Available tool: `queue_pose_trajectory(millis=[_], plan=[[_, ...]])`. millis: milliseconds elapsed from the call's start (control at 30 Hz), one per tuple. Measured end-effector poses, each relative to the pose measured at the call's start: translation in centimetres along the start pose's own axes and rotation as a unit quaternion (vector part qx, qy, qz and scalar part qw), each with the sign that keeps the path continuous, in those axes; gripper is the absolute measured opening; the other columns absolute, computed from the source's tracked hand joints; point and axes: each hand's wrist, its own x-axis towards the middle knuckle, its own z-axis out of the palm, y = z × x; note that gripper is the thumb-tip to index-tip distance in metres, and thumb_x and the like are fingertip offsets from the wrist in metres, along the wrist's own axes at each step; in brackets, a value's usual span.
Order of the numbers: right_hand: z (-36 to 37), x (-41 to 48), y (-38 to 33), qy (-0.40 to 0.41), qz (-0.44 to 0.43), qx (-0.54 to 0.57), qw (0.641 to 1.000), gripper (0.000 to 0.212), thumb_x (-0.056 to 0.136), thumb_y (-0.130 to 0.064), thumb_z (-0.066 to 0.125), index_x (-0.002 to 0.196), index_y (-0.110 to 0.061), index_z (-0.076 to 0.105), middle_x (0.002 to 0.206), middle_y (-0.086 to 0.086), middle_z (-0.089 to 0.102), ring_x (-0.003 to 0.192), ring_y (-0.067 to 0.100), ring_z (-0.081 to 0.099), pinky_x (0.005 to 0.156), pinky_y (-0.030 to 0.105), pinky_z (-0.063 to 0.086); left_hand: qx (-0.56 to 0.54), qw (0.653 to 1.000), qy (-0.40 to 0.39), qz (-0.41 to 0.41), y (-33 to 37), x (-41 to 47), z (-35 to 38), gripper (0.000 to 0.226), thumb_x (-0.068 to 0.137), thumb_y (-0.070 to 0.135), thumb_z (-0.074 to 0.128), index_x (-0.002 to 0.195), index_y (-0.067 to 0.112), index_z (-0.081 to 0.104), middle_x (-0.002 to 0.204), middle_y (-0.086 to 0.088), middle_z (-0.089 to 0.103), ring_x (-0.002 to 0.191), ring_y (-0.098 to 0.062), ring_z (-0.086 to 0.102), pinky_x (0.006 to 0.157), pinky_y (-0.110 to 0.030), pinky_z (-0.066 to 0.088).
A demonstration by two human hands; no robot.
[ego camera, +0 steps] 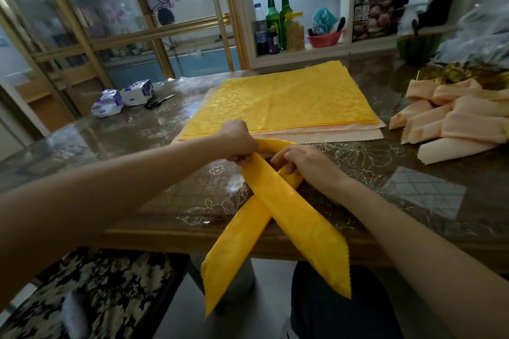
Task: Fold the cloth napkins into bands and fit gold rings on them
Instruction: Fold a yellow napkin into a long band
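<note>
A yellow napkin band (292, 217) lies bent over at its middle on the table, its two ends crossing and hanging past the front edge. My left hand (238, 142) grips the upper strand near the bend. My right hand (305, 162) curls its fingers round the other strand just beside it. Behind them lies a flat stack of yellow napkins (281, 99) on top of peach ones (341, 136). At the right sit several folded peach napkins (454, 121), with gold rings (457, 76) in a heap behind them.
The glossy table (137, 146) carries tissue packs (121, 99) and scissors (158, 102) at the back left. A shelf behind holds green bottles (278, 16), a jar and a red bowl (323, 38). A patterned seat (91, 292) stands below left.
</note>
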Motion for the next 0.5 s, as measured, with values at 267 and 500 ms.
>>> queue_pose_trajectory(millis=[267,500], plan=[[0.2,-1.0,-0.5,-0.048,-0.039,-0.2,0.978,0.028,0.082,-0.03,0.068,0.085,-0.002,0.064,0.107,0.007,0.059,0.091,0.015,0.052,0.078,0.031,0.044,-0.274,0.96,-0.025,-0.049,-1.4,-3.1,3.5,0.036,0.095,0.017,0.047,0.125,-0.001,0.04,0.09,-0.014,0.059,0.066,-0.018,0.06,0.049,-0.027,0.053],[-0.5,-1.0,0.1,-0.01,-0.053,-0.147,0.988,0.015,0.085,-0.019,0.067,0.096,-0.01,0.068,0.116,0.007,0.062,0.104,0.019,0.058,0.09,0.033,0.046,-0.166,0.976,-0.142,-0.001,-1.8,-6.6,3.1,0.01,0.088,0.029,0.061,0.085,0.019,0.058,0.085,0.001,0.055,0.077,-0.008,0.05,0.062,-0.021,0.039]])
